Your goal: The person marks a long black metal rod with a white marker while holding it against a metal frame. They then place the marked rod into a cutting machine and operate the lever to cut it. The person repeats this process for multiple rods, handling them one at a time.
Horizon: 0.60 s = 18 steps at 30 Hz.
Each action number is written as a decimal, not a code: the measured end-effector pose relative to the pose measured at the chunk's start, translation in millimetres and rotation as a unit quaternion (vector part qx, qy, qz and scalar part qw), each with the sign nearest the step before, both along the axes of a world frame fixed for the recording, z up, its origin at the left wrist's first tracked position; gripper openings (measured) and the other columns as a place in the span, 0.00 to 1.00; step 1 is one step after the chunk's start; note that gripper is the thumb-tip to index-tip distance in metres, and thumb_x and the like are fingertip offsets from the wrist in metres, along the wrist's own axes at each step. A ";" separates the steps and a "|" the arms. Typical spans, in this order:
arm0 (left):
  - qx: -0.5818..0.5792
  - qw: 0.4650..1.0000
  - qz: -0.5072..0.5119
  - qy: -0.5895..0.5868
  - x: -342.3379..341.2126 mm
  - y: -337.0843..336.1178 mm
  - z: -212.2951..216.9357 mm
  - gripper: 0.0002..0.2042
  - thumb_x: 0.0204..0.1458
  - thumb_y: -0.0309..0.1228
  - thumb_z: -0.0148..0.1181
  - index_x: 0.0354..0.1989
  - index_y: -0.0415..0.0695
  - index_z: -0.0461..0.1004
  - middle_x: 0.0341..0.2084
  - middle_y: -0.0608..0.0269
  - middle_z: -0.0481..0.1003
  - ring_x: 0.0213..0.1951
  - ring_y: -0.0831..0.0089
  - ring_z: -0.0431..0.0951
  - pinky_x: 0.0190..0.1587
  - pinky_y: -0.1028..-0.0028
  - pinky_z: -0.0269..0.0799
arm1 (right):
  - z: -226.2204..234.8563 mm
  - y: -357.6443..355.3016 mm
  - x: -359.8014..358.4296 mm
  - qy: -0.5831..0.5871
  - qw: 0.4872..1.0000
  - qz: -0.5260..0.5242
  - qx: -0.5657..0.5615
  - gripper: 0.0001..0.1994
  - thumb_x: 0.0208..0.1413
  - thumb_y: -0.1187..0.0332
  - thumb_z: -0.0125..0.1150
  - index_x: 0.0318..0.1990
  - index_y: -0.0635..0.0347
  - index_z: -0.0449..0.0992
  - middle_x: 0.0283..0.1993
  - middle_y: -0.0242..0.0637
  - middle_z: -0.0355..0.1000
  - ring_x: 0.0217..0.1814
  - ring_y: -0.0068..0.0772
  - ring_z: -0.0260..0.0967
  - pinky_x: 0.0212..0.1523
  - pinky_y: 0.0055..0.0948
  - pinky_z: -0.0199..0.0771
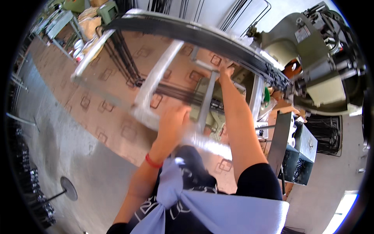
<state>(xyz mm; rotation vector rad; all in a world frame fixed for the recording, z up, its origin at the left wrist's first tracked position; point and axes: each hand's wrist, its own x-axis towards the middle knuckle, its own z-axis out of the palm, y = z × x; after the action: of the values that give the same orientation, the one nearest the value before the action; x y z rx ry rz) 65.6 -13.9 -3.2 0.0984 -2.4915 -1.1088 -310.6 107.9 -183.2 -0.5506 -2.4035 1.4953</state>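
Note:
A metal rack (159,69) with bars wrapped in clear plastic stands in front of me. Across its far top lies a long bundle of thin black rods (187,31). My left hand (171,121), blurred by motion, is closed in a fist over the near wrapped bar (210,146). A red band circles that wrist. Stretched farther forward, my right hand (226,71) is beneath the rods, beside a grey bar (207,99). Its fingers look curled, but what they hold is hidden.
A large green-grey machine (311,50) stands at the far right, with a metal box (306,144) below it. More bent black rods (325,134) lie at right. A round disc on a stem (69,188) is at lower left. A worktable (60,25) stands far left.

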 end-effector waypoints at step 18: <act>-0.188 0.961 -0.200 0.035 -221.5 -4.3 36.5 0.24 0.47 0.24 0.51 0.56 0.41 0.59 0.58 0.51 0.55 0.59 0.56 0.57 0.59 0.61 0.54 | -29.1 -0.1 -69.0 0.175 0.979 0.021 0.105 0.27 0.50 0.60 0.52 0.57 0.62 0.59 0.57 0.54 0.57 0.58 0.52 0.55 0.56 0.41 0.57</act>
<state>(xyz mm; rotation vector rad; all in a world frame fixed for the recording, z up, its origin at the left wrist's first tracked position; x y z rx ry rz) -155.8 -18.2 33.3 -0.5643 -2.6734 -0.7353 -379.6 107.8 -212.3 -0.1722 -2.2653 1.2121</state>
